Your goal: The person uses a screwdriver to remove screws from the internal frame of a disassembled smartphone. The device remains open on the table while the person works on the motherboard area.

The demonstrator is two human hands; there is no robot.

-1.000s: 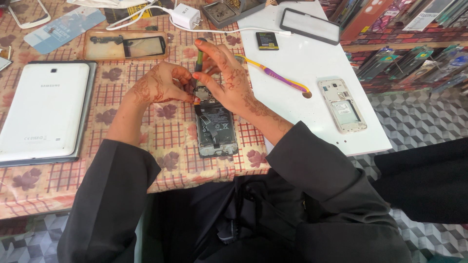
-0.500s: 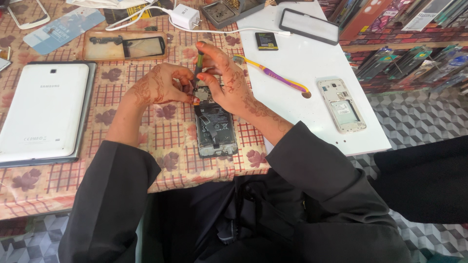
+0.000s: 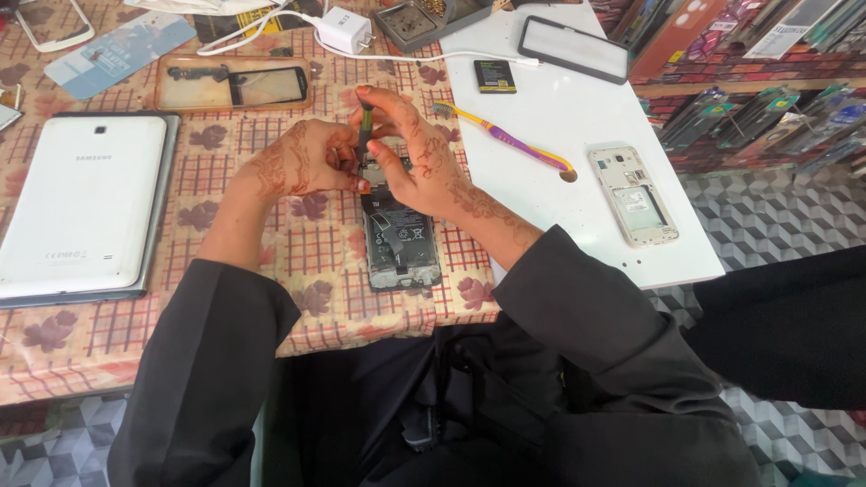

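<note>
Both hands are over the top end of the opened smartphone (image 3: 400,236), which lies back-off on the checked bench (image 3: 307,261). The right hand (image 3: 417,155) pinches a slim green-handled screwdriver (image 3: 363,131), held upright with its tip down at the phone's upper edge. The left hand (image 3: 302,160) is curled, fingertips pressed to that same edge. Left of the phone lies a white tablet (image 3: 79,206); right of it, a purple-and-yellow toothbrush (image 3: 505,137) and a bare phone frame (image 3: 633,196); beyond it, a clear phone case (image 3: 233,83).
</note>
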